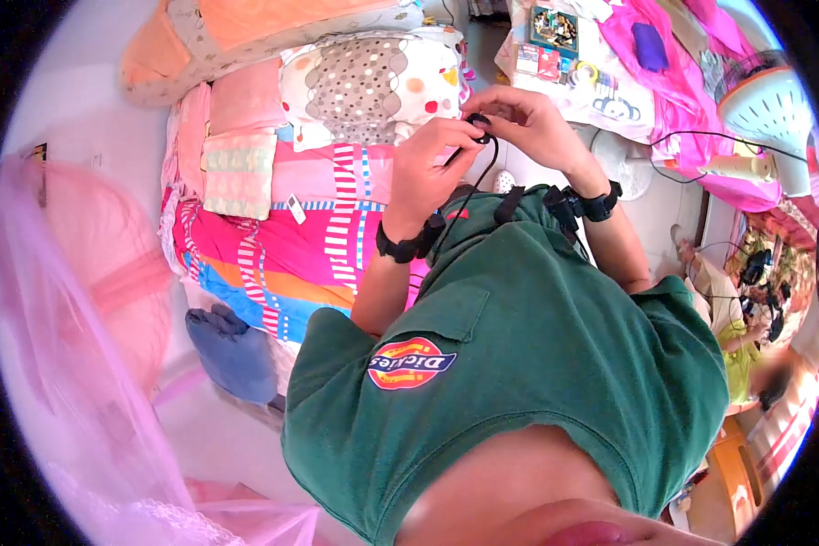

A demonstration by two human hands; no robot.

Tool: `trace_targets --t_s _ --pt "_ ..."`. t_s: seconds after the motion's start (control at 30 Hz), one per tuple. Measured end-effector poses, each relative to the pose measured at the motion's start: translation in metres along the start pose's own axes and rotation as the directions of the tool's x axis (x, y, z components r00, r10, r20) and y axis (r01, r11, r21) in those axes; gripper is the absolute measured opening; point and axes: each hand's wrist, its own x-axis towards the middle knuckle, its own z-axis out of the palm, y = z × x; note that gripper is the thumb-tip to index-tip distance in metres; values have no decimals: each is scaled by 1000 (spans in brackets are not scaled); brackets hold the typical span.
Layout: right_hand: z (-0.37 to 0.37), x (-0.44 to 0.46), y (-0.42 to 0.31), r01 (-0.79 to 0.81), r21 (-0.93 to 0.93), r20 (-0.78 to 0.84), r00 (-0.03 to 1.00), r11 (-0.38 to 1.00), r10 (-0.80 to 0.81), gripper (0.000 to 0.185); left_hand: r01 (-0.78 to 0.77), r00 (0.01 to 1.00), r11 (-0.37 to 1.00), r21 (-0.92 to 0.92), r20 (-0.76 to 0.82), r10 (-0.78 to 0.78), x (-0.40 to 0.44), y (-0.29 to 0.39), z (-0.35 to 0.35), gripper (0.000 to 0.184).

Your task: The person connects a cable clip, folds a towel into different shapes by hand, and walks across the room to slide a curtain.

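Bedroom with striped bed (314, 250), black cable (491, 164) at the bed's right edge, left hand (430, 156) and right hand (535, 123) pinching its end, floor gap (530, 166) right of bed, small boxes (549, 64) beyond, contents hidden.

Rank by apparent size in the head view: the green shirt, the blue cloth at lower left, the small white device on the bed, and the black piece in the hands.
1. Green shirt
2. Blue cloth
Unranked, smallest: white device and black piece look alike; the latter is partly covered.
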Motion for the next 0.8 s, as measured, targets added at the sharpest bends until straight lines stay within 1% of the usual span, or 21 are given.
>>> trace_targets --t_s 0.07,0.1,0.17,0.2,0.27,0.3,0.37,0.4,0.47,0.5,0.57,0.6,0.63,0.7,0.73,0.77,0.8 --pt "1 1 0 48 -55 1 999 997 -48 16 -5 999 1000 20 -40 5 0 0 1 19" --pt "2 1 1 48 -54 2 999 997 -48 16 -4 999 1000 20 -41 4 0 1 1 19" --pt "2 1 4 18 -15 -30 999 1000 -19 15 -41 994 994 105 -97 52 2 2 0 18" --pt "3 1 4 19 -16 -28 999 1000 -19 15 -41 994 993 106 -99 52 2 0 1 18" --pt "4 1 1 -18 15 -171 985 1000 20 15 24 988 999 28 -152 -19 1 -4 5 18" --pt "5 0 -1 -15 13 -168 986 1000 17 15 21 988 999 30 -156 -16 2 -3 6 18" --pt "6 0 -4 -106 -4 -230 968 994 102 13 4 985 991 131 -170 19 5 1 6 18" --pt "7 1 -4 -102 -6 -229 968 995 98 13 0 985 991 133 -172 23 6 1 8 18" --pt "11 1 -2 1 121 -265 964 993 32 14 40 970 992 116 -243 -11 4 1 12 18" --pt "11 1 -2 -4 122 -265 964 993 37 14 44 970 993 114 -242 -15 4 2 13 18" --pt "12 1 -3 62 41 -254 966 997 -50 13 81 951 981 175 -308 -24 5 5 15 18" --pt "12 0 -4 58 41 -254 966 997 -45 13 116 944 985 131 -322 -68 4 7 17 14" --pt "13 0 -5 63 28 -258 965 998 -54 14 119 944 984 129 -323 -72 4 5 16 14" --pt "13 -2 -7 65 16 -258 964 998 -59 14 -17 949 943 333 -292 120 5 0 14 14" --pt "12 -2 -9 58 3 -248 967 998 -56 14 -14 948 943 333 -294 118 3 -3 16 14" --pt "12 -2 -10 52 -9 -239 969 999 -53 14 64 940 985 159 -340 -6 1 -6 18 14" --pt "12 -3 -11 50 -9 -237 970 999 -51 14 137 922 990 -22 -363 -135 0 -6 20 14"
